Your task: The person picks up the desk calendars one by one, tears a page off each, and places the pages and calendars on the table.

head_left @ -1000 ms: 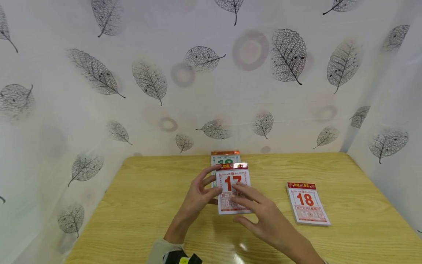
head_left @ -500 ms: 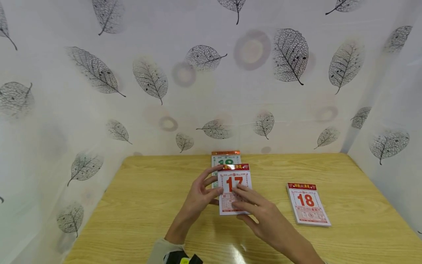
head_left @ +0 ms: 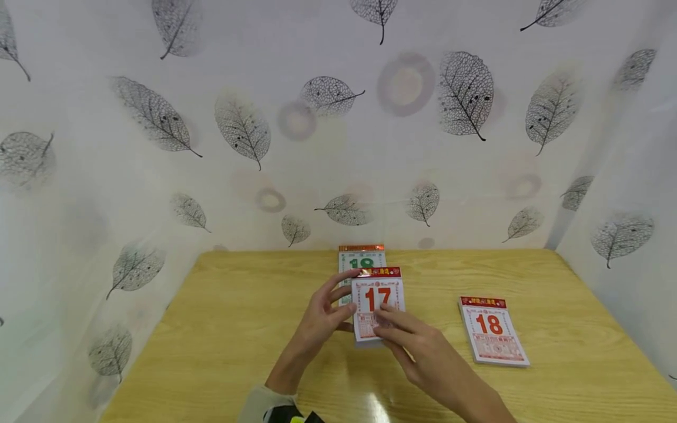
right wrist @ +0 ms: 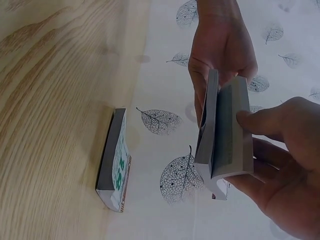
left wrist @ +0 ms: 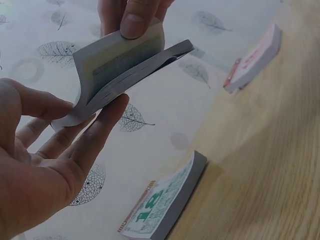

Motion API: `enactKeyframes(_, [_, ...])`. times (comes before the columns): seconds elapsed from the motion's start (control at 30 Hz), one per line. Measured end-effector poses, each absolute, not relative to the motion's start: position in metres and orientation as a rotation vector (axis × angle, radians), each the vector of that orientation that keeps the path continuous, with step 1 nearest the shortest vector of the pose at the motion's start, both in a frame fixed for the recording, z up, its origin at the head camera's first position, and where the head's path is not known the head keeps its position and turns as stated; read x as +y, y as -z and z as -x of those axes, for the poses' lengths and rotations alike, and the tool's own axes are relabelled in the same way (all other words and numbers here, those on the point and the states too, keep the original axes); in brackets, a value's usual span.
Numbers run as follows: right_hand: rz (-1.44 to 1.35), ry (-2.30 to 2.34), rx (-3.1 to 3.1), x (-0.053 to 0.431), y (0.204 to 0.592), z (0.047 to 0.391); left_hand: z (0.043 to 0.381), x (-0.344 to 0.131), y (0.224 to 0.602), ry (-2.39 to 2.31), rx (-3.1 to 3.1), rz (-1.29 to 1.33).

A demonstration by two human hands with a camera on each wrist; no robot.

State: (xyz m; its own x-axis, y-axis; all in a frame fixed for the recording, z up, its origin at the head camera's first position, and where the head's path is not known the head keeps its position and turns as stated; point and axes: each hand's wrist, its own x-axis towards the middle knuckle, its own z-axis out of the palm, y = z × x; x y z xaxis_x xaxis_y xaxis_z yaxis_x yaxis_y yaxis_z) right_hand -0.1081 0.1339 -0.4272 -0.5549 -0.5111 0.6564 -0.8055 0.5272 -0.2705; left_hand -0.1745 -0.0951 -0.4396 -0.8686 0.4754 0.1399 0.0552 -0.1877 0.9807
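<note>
A tear-off calendar (head_left: 362, 301) with a red 17 and a red header is held up over the table in the head view. My left hand (head_left: 319, 320) grips its upper left side, thumb in front and fingers behind. At its lower right, my right hand (head_left: 431, 349) pinches a thick bunch of pages, fingers on the front and thumb (left wrist: 134, 24) underneath. Both wrist views show the lifted pages (right wrist: 231, 127) parted from the rest of the block (right wrist: 207, 120), with a wedge-shaped gap between them. The back of the calendar is mostly hidden in the head view.
Behind the held calendar, a calendar with a green 18 (head_left: 362, 258) lies on the wooden table (head_left: 238, 329), partly covered from view. Another calendar with a red 18 (head_left: 492, 332) lies at the right. A leaf-patterned white curtain (head_left: 338, 158) surrounds the table's back and sides.
My right thumb has moved in beneath the lower pages, and the page bunch is now lifted at the bottom. The held calendar has shifted slightly right. Both calendars on the table stay put.
</note>
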Motion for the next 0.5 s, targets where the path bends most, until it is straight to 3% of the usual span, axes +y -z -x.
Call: enactKeyframes(0.5, [-0.992,-0.950,-2.181,0.1323,0.4214,0.1089,0.1717,-0.0956,0.4399,-2.134,1.794,-0.648])
